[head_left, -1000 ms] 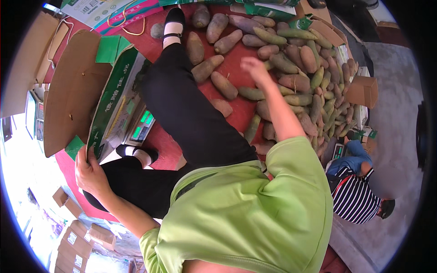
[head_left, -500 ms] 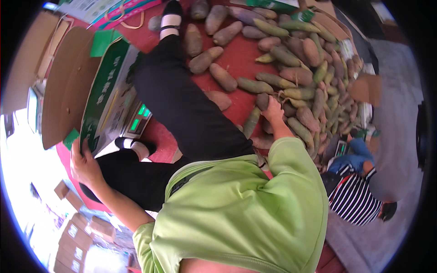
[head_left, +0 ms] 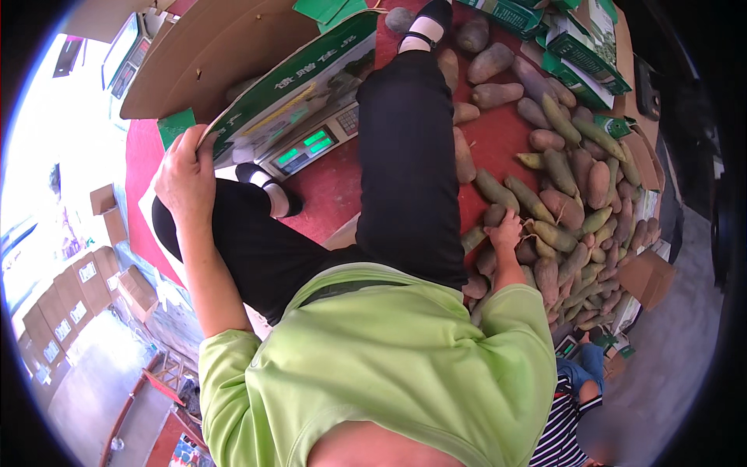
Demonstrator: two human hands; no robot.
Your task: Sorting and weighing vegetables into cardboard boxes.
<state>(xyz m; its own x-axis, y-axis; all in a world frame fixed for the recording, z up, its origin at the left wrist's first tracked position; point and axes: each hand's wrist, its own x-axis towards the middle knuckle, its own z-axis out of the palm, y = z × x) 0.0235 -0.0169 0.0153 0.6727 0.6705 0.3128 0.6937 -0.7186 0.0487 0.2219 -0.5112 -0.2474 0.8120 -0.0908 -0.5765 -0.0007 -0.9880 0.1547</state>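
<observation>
Daylight floods in from the left and totally blows that side out to white, with a bluish fringe on the rim. Pale glare on the lower-left floor [head_left: 93,401], way dimmer gray concrete [head_left: 692,261] at right. The root vegetables [head_left: 562,207] get softer light, dark gaps between them. Green scale readouts [head_left: 317,142] glow. Fisheye curves the cartons [head_left: 58,315], corners go black, smudgy blur beside the striped shirt [head_left: 559,432].

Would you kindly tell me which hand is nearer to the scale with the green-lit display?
Left. The left hand grips the carton, left of the scale; the right hand is farther off, beyond the right leg, at the root vegetables.
</observation>
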